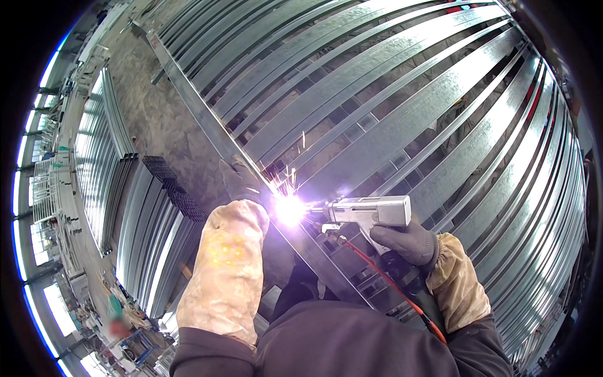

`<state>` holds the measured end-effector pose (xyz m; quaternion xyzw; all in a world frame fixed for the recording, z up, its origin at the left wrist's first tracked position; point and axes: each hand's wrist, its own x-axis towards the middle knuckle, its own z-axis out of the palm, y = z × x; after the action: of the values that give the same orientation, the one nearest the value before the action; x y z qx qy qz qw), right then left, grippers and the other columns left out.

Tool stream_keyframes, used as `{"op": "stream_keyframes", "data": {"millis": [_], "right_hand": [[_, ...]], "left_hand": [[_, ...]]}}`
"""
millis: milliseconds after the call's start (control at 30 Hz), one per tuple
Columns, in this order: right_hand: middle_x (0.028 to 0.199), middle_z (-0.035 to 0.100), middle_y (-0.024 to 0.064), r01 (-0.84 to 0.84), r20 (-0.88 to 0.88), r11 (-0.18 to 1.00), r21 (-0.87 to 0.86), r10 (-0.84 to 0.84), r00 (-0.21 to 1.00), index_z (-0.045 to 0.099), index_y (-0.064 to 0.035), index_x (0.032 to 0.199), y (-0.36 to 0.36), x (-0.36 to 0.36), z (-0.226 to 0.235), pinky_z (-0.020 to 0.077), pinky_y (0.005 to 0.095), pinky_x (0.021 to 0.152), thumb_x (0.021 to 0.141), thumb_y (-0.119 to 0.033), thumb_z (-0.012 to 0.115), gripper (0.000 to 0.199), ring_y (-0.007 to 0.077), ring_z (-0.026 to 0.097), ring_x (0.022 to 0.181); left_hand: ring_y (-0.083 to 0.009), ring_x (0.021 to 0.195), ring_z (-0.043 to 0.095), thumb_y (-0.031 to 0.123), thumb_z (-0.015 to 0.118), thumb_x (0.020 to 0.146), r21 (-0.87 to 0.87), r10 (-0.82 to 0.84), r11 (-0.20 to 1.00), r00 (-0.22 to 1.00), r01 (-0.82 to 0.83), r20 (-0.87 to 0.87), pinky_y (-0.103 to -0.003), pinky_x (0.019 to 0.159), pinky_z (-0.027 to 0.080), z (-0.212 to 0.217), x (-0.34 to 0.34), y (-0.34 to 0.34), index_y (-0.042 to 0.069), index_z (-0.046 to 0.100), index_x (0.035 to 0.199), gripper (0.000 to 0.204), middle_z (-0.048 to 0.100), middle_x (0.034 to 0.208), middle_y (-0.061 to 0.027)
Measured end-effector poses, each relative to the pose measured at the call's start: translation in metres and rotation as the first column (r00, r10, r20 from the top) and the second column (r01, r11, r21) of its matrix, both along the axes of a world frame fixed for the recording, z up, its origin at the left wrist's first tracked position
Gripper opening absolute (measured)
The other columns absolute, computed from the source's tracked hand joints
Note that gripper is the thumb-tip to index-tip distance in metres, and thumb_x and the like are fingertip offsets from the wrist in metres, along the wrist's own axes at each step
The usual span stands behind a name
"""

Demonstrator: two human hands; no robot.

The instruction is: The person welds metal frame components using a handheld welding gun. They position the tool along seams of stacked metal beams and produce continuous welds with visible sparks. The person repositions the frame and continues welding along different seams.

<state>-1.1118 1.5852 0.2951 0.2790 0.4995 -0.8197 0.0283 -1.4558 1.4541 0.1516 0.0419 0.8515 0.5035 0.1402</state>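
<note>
In my right hand (408, 244), gloved in dark grey, is a silver handheld welding gun (370, 210), its handle inside my closed fingers. The gun's nozzle points left at a metal rail (317, 261), where a glaring white-violet arc (290, 210) throws sparks upward. My left hand (240, 178), also in a dark glove, is closed on the same rail just beyond the arc; glare and the sleeve hide part of it. Tan protective sleeves cover both forearms. A red hose (377, 267) and a dark cable run from the gun down past my right arm.
Long galvanised metal slats (389, 135) stretch from the rail toward the upper right, with gaps between them. Bundled metal profiles (154, 232) are stacked on the left, beside the concrete floor (154, 113). A blurred figure (118, 323) and workshop clutter appear at the lower left.
</note>
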Motion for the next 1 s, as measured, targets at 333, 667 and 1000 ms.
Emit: {"op": "stream_keyframes", "data": {"millis": [333, 667, 1000], "right_hand": [[0.126, 0.059, 0.0097, -0.063, 0.009, 0.998, -0.022, 0.064, 0.998, 0.051, 0.0009, 0.135, 0.002, 0.003, 0.006, 0.0419, 0.0327, 0.100, 0.097, -0.026, 0.061, 0.048, 0.0171, 0.053, 0.114], [0.126, 0.059, 0.0090, -0.061, 0.049, 0.996, -0.070, 0.064, 0.997, 0.051, 0.0008, 0.135, 0.000, 0.007, 0.007, 0.0414, 0.0326, 0.100, 0.097, -0.027, 0.061, 0.048, 0.0167, 0.053, 0.115], [0.127, 0.058, 0.0075, -0.005, 0.027, 0.995, -0.103, 0.008, 1.000, 0.050, -0.0004, 0.137, -0.004, 0.008, 0.012, 0.0410, 0.0324, 0.101, 0.096, -0.026, 0.063, 0.050, 0.0159, 0.052, 0.115]], "left_hand": [[-0.0284, 0.110, 0.061, 0.040, 0.039, 0.105, -0.182, 0.010, 0.983, 0.989, -0.037, -0.148, -0.034, 0.091, 0.051, 0.010, 0.005, 0.007, -0.007, 0.041, 0.139, 0.058, 0.055, 0.131, -0.0227], [-0.0344, 0.124, 0.054, 0.040, 0.042, 0.104, -0.228, -0.016, 0.974, 0.992, -0.013, -0.125, -0.037, 0.106, 0.042, 0.010, 0.001, 0.002, -0.007, 0.033, 0.145, 0.063, 0.049, 0.139, -0.0271], [-0.0317, 0.118, 0.057, 0.035, 0.043, 0.103, 0.009, 0.044, 0.999, 0.999, -0.044, 0.003, -0.036, 0.098, 0.048, 0.029, 0.013, 0.010, -0.007, 0.035, 0.142, 0.058, 0.054, 0.133, -0.0257]]}}
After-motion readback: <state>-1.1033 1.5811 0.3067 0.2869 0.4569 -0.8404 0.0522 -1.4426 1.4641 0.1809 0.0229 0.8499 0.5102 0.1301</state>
